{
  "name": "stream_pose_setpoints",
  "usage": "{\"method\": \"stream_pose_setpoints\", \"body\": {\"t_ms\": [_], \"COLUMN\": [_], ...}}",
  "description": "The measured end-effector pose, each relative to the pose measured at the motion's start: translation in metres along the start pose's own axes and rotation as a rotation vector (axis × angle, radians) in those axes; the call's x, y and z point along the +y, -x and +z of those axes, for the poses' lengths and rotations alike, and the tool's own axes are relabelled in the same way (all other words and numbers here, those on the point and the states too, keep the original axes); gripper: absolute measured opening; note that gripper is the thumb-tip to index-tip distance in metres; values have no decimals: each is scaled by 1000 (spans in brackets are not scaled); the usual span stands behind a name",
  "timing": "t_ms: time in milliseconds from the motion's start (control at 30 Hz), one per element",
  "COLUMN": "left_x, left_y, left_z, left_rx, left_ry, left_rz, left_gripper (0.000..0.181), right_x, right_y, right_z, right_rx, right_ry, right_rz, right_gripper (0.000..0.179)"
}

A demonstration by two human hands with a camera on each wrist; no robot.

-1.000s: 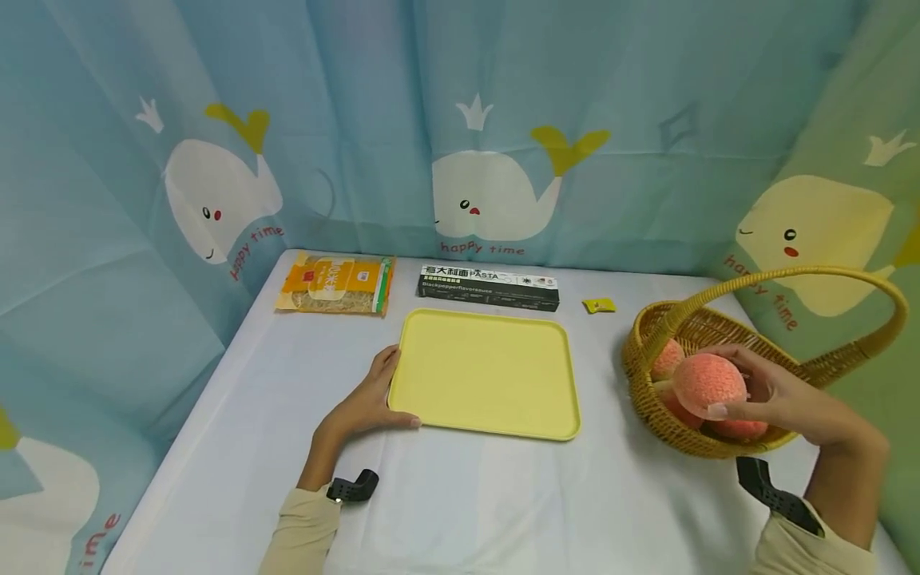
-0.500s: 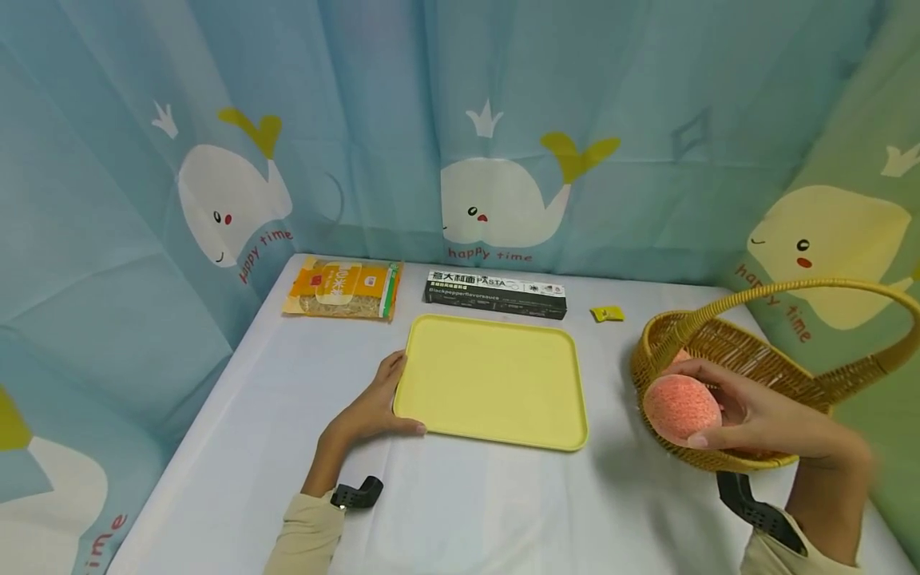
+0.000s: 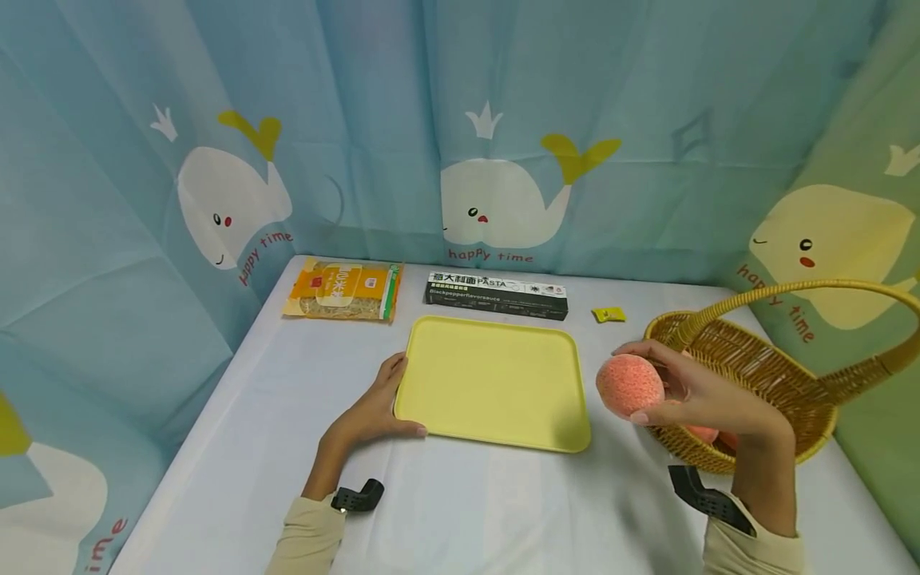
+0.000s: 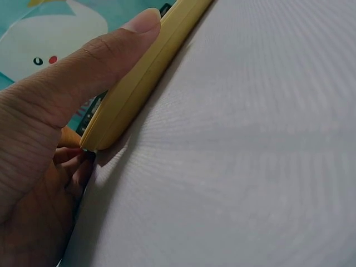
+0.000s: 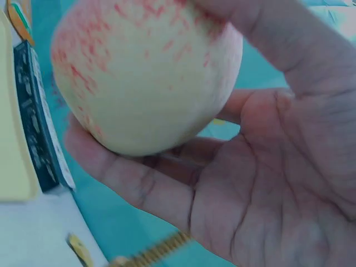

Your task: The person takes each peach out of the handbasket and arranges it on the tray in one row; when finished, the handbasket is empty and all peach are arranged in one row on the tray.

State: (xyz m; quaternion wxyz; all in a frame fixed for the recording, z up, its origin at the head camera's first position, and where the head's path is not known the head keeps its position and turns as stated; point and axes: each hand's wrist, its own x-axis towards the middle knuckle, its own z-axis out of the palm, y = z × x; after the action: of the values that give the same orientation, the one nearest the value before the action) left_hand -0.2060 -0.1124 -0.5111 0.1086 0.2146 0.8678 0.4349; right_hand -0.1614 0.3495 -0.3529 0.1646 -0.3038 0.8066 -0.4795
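Observation:
A pink peach (image 3: 630,386) is held up by my right hand (image 3: 707,397), between the tray and the wicker basket (image 3: 815,399). Seen from the right wrist, its pale cream side with red streaks (image 5: 150,83) faces the camera, the thumb on top and fingers beneath. More pink fruit (image 3: 703,434) shows inside the basket, partly hidden behind the right hand and forearm. My left hand (image 3: 370,407) grips the near left corner of a yellow tray (image 3: 492,383), thumb along its front edge and fingers at its left side. In the left wrist view, the thumb (image 4: 105,55) presses the tray's rim (image 4: 136,89).
Behind the tray lie an orange bag of grain (image 3: 345,291), a dark pasta box (image 3: 496,295) and a small yellow packet (image 3: 608,315). The basket's tall handle (image 3: 812,285) arches over the right side. A blue whale-print curtain (image 3: 374,144) encloses the white table (image 3: 287,415).
My right hand has lifted the peach from over the basket and carried it left, close to the tray's right edge. My left hand stays at the tray's corner. The head view shifted slightly.

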Motion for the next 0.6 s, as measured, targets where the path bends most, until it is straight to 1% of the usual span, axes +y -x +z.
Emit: {"method": "stream_pose_setpoints", "body": {"t_ms": [100,167,400,600], "left_x": [-1,-1,1,-4], "left_y": [0,1,2,-2], "left_z": [1,0,0,2], "left_rx": [1,3,-5,-9], "left_ry": [2,-1,6,0], "left_rz": [10,12,-1,-4], "left_gripper": [129,129,130,131], "right_x": [5,9,28,41], "right_y": [-15,-27,-69,-100], "right_z": [6,12,30,47], "right_rx": [-9,-7,27,50], "right_ry": [-30,-42,-77,-104], "right_rz": [-19,-17,28,70], "right_gripper": [68,68,72,75]}}
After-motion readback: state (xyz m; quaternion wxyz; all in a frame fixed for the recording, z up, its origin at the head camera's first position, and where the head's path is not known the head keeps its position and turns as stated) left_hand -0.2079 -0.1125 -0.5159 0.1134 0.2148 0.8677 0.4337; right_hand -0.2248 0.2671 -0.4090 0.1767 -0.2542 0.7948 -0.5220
